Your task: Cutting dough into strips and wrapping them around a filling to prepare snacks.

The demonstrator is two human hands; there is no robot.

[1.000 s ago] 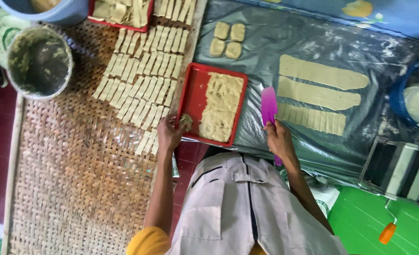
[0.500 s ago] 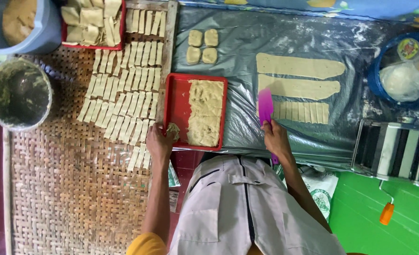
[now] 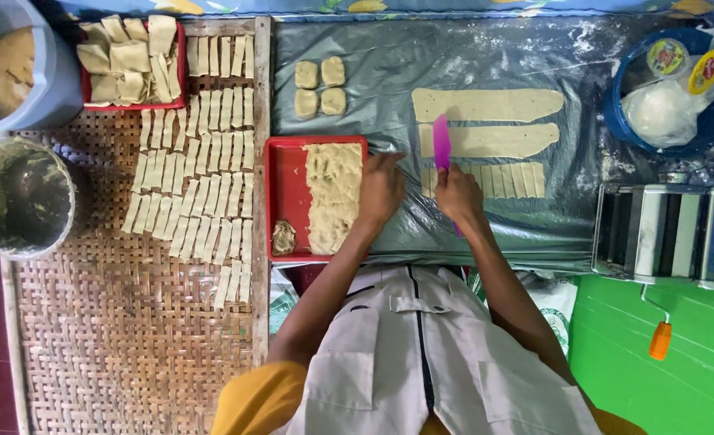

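Note:
My right hand [image 3: 457,195] is shut on a pink plastic knife [image 3: 441,142], blade pointing away over the cut dough strip [image 3: 498,180]. Two uncut long dough strips [image 3: 490,105] lie beyond it on the dark plastic sheet [image 3: 389,72]. My left hand [image 3: 381,189] rests flat at the right edge of the red tray [image 3: 286,181], touching the pale filling [image 3: 333,193] spread in it. A small lump of filling [image 3: 283,238] sits in the tray's near left corner.
Several small dough squares [image 3: 320,87] lie on the sheet. Rows of filled pieces [image 3: 200,185] cover a woven mat [image 3: 115,322]. A second red tray of pieces [image 3: 127,56], two buckets [image 3: 18,197], a blue flour bowl [image 3: 667,105] and a pasta roller [image 3: 671,234] stand around.
My left hand has left the lump in the tray's near corner and moved right to the tray's right edge. The right hand still holds the pink knife over the strips.

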